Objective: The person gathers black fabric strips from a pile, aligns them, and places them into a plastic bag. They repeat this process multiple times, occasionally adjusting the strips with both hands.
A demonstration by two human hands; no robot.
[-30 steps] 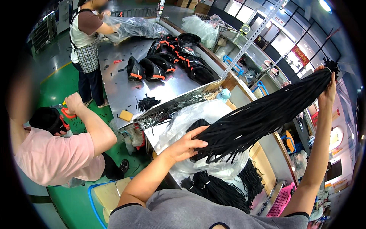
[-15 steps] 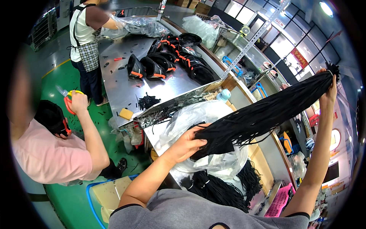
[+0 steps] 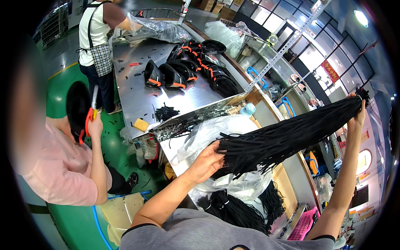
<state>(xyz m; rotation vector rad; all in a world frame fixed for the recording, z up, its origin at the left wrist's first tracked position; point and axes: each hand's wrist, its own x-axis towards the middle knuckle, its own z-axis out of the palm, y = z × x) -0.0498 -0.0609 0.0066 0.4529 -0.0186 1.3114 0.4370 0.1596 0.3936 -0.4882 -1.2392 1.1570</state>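
Observation:
A long bundle of black cords point(image 3: 287, 131) is stretched slantwise in the air between my hands. My right hand point(image 3: 357, 116), raised at the far right, is closed round its tied end. At the loose end, the fingers and thumb of my left hand point(image 3: 207, 162) pinch some of the strands, while other ends fan out past them. Below the bundle lies a crumpled clear plastic bag point(image 3: 200, 137) on the worktable. More black cord bundles point(image 3: 237, 210), one tied with a light band, rest close to my body.
To the left, a co-worker in pink holds red-and-yellow scissors point(image 3: 91, 116) against a black piece point(image 3: 77, 108). Another person stands beside the metal table point(image 3: 129, 93), which bears several black-and-orange padded pieces point(image 3: 173, 75) and a yellow sponge point(image 3: 141, 124). A pink basket point(image 3: 303, 224) sits at lower right.
The loose cord ends have spread out more beside my left hand, and the bundle's tied end sits slightly lower. The co-worker's scissors have moved to the black piece, which is now raised.

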